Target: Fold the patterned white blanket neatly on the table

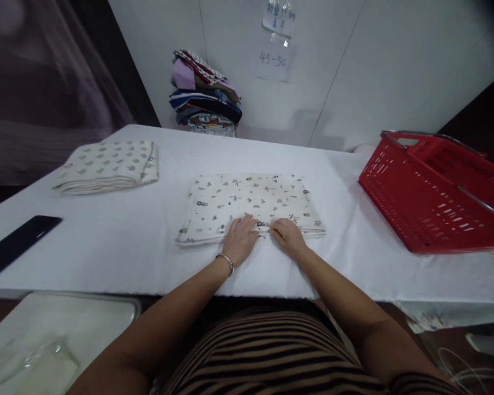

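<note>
One left hand (239, 239): fingers are being spread loosely over the top layer of the printed cloth (247, 200), at the edge nearest the body; no clenching is being shown, and whether the thumb is being tucked under that edge cannot be told.
Right hand (288, 237): fingers are being curled, on the side nearer the red basket (415, 203); the same edge is apparently being grasped between thumb and fingertips.
Printed cloth: it is being supported by the white table (341, 208), left of the basket and apart from it.
Folding: a flat, layered rectangle is already being presented, so the work is being judged mostly done; what is left seems to be the edge at the fingers, where the layers are not being matched quite flush.
Long axis: it is being aligned sideways, roughly along the table's edge, one short end being pointed toward the basket; the layered edge is being turned to the body.
Second cloth (107, 164): it is being displayed folded, much farther left of the basket.
Dark slab (18, 244): it is being rested flat, farthest left of the basket.
Garment stack (206, 101): it is being piled by the wall, left of the basket and beyond it.
</note>
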A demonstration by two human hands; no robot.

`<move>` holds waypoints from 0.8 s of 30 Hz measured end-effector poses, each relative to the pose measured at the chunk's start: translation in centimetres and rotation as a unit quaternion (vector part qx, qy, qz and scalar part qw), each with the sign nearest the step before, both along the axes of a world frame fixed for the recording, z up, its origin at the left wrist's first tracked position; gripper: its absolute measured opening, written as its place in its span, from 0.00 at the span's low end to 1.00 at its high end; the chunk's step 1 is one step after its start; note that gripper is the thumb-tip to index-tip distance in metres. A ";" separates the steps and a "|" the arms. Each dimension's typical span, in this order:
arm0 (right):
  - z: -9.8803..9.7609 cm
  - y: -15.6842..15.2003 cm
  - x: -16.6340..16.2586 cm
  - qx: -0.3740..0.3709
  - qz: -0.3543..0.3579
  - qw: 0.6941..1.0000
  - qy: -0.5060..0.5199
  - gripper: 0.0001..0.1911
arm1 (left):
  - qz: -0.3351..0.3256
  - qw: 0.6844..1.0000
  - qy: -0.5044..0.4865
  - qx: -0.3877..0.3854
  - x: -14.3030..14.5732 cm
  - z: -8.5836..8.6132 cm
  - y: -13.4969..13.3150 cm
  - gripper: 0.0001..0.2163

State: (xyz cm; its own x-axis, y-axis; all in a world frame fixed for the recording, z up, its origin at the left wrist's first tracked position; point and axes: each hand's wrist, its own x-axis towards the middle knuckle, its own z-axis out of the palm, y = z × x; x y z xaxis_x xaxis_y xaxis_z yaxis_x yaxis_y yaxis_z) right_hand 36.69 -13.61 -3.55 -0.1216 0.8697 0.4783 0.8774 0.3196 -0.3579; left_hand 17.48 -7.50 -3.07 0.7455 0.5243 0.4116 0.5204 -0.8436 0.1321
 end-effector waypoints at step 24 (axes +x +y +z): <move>0.1 -0.5 -0.2 -0.001 0.031 0.999 -0.013 0.08 | -0.010 0.994 -0.076 -0.075 0.2 0.4 -0.4 0.09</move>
